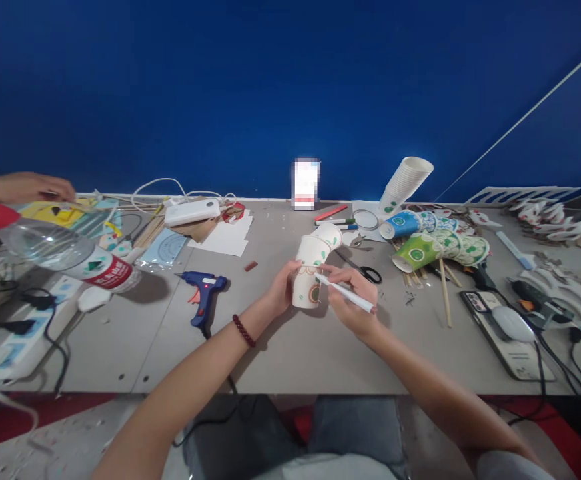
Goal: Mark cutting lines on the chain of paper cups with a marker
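Note:
My left hand [281,288] is wrapped round the side of a white paper cup [308,272] with green and brown marks, held above the table. A second cup [331,235] is joined to its top at an angle. My right hand [351,299] pinches a white pen [346,293] whose tip touches the cup's side. A dark red bead bracelet sits on my left wrist.
A blue glue gun [203,291] lies left of my hands and black scissors [366,269] right of the cups. Printed cups [435,245], a white cup stack [406,181] and wooden sticks lie at the right. A water bottle [60,252] and another person's hand [30,188] are at far left.

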Available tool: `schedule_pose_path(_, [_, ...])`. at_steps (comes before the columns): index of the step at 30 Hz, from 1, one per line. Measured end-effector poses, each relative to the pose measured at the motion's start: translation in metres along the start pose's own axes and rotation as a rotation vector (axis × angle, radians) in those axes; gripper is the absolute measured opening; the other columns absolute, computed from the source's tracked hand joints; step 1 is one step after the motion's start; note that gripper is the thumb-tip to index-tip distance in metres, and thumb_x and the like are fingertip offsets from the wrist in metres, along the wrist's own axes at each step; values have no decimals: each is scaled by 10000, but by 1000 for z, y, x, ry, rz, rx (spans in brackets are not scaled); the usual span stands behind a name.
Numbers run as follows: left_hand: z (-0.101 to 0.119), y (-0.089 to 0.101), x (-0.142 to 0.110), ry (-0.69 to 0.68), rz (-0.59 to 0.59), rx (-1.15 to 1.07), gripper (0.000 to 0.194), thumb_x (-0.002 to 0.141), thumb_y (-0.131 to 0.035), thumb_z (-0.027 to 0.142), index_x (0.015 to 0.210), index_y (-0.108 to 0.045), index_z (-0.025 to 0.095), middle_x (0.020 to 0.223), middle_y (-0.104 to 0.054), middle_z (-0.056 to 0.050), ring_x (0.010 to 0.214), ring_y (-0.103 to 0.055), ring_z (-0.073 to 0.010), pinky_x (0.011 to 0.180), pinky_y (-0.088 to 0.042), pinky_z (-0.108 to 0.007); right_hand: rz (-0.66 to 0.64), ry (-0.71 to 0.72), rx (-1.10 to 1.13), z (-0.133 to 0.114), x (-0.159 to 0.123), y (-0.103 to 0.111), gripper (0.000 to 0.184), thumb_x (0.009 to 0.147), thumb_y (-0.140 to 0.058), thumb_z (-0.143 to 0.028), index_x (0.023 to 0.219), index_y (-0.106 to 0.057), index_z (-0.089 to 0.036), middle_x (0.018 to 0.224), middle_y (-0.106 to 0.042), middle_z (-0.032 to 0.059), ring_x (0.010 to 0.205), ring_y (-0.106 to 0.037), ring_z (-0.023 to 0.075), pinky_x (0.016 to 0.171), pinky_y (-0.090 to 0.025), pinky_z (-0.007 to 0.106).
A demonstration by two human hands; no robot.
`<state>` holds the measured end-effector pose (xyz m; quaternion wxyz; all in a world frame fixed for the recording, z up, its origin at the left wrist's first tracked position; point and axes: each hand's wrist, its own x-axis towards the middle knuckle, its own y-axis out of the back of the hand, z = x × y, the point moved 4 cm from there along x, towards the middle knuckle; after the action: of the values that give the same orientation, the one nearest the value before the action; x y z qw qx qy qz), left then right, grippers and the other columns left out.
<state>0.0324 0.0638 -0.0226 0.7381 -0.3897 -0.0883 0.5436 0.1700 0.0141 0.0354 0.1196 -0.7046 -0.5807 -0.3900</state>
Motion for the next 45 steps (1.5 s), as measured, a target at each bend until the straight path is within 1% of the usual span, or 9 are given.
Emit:
schedule_pose_path(7, [-1,2,1,-10,-2,-25,362,692,-703,396,921,-690,116,827,-721,-79,718,-644,-202,699,-471,-322,10,-15,-11,2,0,0,106,776,-568,-137,806,-559,-239,731,-699,3,895,-777,276,667,-601,327])
schedule_pose_path(14, [-3,4,2,-3,6,0,404,672,-706,423,936,-687,119,815,-709,-73,713,-633,-202,690,-464,-328,33,-45,-29,4,-1,1,106,766,-571,-139,797,-554,-239,706,-682,-8,871,-780,267,630,-589,306])
schedule_pose_path(18, [-2,2,1,-6,18,2,373,670,-705,406,922,-677,133,806,-702,-62,708,-623,-193,689,-453,-324,32,-55,-29,6,-2,0,121,765,-576,-131,809,-554,-241,734,-697,-3,878,-779,265,623,-579,300])
schedule_pose_path(24, [-1,2,1,3,59,26,382,641,-712,415,901,-677,139,815,-702,-60,732,-618,-195,715,-453,-329,49,-84,-25,8,-3,0,147,752,-583,-106,813,-564,-238,783,-727,11,875,-779,261,650,-572,310])
schedule_pose_path(30, [0,1,0,-13,17,19,385,676,-696,420,924,-680,126,819,-707,-74,734,-631,-206,713,-457,-336,19,-31,11,6,-1,1,86,798,-582,-159,831,-558,-235,739,-683,3,874,-778,272,625,-576,310])
schedule_pose_path(34, [1,-1,-1,3,9,15,390,668,-704,420,923,-688,126,821,-715,-76,734,-635,-209,710,-463,-332,8,2,34,6,-2,1,69,818,-581,-184,853,-562,-240,750,-684,9,898,-775,279,659,-599,333])
schedule_pose_path(39, [1,-1,-1,-2,9,5,358,680,-697,395,921,-683,130,804,-712,-72,730,-635,-213,706,-459,-337,2,-4,26,4,-1,1,49,831,-585,-201,856,-569,-241,754,-698,15,886,-776,272,666,-605,341])
schedule_pose_path(45, [-1,1,1,-3,15,2,346,689,-691,385,926,-690,133,838,-723,-78,742,-644,-212,717,-458,-328,3,-2,3,1,0,0,47,831,-584,-200,846,-574,-243,752,-713,18,880,-775,260,684,-611,346])
